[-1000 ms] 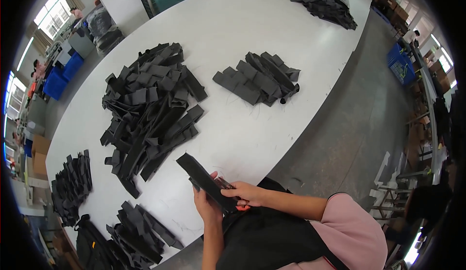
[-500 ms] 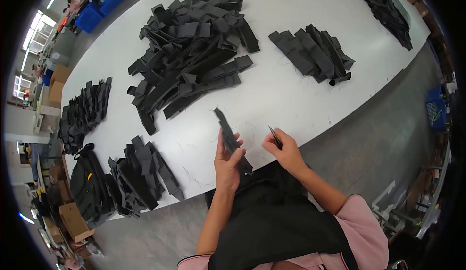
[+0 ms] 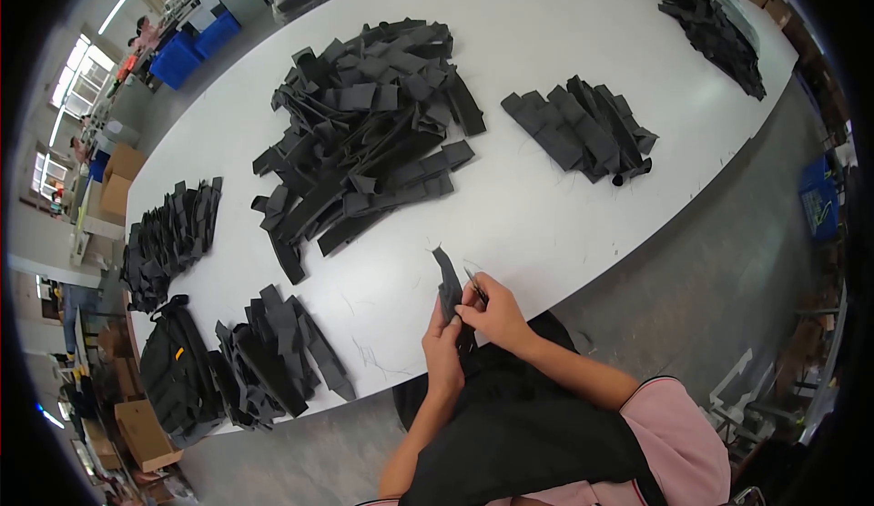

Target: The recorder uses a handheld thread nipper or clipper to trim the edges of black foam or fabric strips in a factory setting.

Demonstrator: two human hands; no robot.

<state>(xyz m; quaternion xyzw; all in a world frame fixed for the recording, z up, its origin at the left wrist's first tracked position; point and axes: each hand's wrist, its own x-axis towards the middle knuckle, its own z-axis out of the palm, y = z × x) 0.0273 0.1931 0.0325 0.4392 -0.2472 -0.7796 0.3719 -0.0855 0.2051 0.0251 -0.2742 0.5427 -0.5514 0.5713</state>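
My left hand (image 3: 443, 347) grips a narrow black fabric strap (image 3: 447, 283) and holds it upright at the near edge of the white table (image 3: 537, 224). My right hand (image 3: 494, 310) sits right beside it, pinching a small thin metal tool (image 3: 472, 280) whose tip touches the strap. A dark cloth (image 3: 510, 424) lies over my lap below both hands. A big loose pile of black straps (image 3: 364, 128) lies on the table beyond my hands.
A neat row of dark strap pieces (image 3: 583, 128) lies at the right, another heap (image 3: 715, 37) at the far right end. Stacks of black pieces (image 3: 168, 237) (image 3: 273, 356) lie at the left. Blue bins (image 3: 196, 46) and cardboard boxes (image 3: 114, 183) stand past the table.
The view has swung down and left. The strap went from lying flat across my hands to standing upright in my left hand, and my right hand came in against it with the tool.
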